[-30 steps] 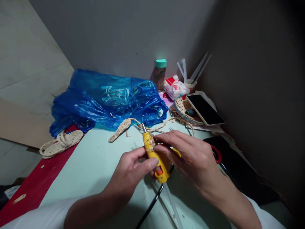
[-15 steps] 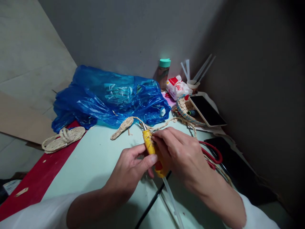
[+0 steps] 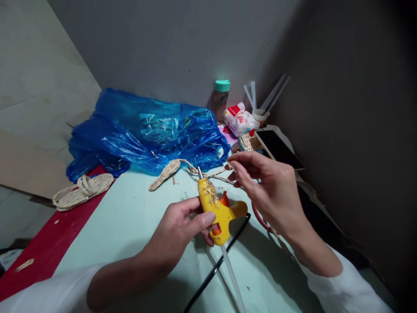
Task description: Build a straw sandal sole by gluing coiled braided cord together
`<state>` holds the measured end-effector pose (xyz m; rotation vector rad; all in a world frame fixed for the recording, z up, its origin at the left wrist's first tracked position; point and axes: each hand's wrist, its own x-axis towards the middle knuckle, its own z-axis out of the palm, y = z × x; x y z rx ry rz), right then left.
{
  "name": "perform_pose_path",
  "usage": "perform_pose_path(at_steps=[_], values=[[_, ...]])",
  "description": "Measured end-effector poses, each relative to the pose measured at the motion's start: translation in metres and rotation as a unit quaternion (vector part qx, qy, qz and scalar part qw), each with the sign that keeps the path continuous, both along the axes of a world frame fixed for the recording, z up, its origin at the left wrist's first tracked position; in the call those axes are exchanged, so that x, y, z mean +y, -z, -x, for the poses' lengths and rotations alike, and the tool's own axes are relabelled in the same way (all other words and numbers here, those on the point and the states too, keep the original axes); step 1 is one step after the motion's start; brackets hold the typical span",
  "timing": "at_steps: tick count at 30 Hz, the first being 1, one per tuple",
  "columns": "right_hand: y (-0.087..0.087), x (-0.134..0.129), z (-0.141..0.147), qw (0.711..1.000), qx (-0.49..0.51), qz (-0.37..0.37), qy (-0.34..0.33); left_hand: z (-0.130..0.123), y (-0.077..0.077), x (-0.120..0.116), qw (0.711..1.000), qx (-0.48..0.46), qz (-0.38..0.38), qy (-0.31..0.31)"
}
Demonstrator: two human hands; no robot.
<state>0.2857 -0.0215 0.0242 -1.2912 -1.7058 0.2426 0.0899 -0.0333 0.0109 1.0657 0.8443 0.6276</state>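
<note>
My left hand is closed around the body of a yellow glue gun, its metal nozzle pointing away from me. Brown residue sticks to the barrel near the nozzle, and a clear glue stick comes out of the back end. To the right of the gun, my right hand is raised with thumb and index finger pinched together; what is between them is too small to make out. A woven sole-shaped straw piece lies beyond the gun, with a braided cord running right from it.
A blue plastic bag lies along the wall. Behind on the right are a green-lidded jar, a tissue pack, a cup of sticks, a basket and a tablet. A woven straw piece rests at left.
My right hand has moved off the glue gun's barrel to the right, uncovering its handle and orange trigger. My left hand still holds the gun. The view has shifted slightly.
</note>
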Motion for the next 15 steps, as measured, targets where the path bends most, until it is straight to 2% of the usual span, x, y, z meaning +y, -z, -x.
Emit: perform_pose_path(at_steps=[3, 6, 15], values=[[0.004, -0.002, -0.006, 0.997, 0.076, 0.032, 0.007, 0.001, 0.0, 0.001, 1.0, -0.002, -0.003, 0.001], [0.007, -0.002, -0.008, 0.993, 0.11, 0.04, 0.002, 0.003, 0.001, 0.003, 1.0, 0.007, 0.005, -0.001], [0.014, -0.003, -0.003, 0.996, 0.054, 0.078, -0.003, 0.004, 0.004, 0.006, 0.999, 0.032, 0.004, 0.005]])
